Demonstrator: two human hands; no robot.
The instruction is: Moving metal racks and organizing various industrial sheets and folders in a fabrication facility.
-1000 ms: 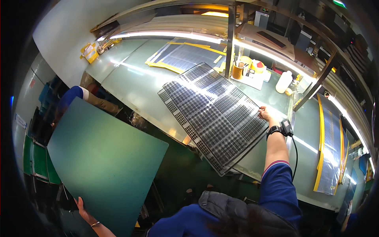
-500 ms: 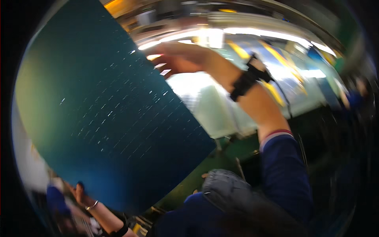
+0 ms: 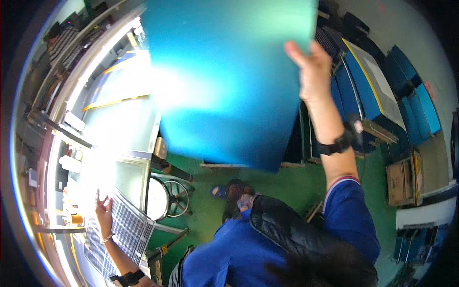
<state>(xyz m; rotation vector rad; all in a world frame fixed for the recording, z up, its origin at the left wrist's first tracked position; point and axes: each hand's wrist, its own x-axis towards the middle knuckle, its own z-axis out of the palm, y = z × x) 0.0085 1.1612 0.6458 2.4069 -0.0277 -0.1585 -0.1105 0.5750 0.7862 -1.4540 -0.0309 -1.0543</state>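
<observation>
A large glossy blue sheet (image 3: 224, 115) fills the upper middle of the view, with a bright light reflected on it. My right hand (image 3: 315, 71) grips its right edge, thumb on the face towards me and the other fingers mostly behind. On the left, my left hand (image 3: 104, 213) is off the blue sheet, fingers apart and pointing away from me. Beneath and beside it lies a gridded, dark-patterned sheet (image 3: 126, 222) on the brightly lit bench. I see nothing held in that hand.
A round stool (image 3: 158, 198) stands by the glass-topped bench (image 3: 131, 177) on the green floor (image 3: 205, 193). Blue panels (image 3: 356, 79) lean on a rack at the right, a yellow-edged framed board (image 3: 375, 81) among them. Cardboard (image 3: 399, 182) stands at the far right.
My view has turned, bringing the bench to the left. The blue sheet has swung to upper middle. My left hand has let go of it; my right hand has closed on its edge.
</observation>
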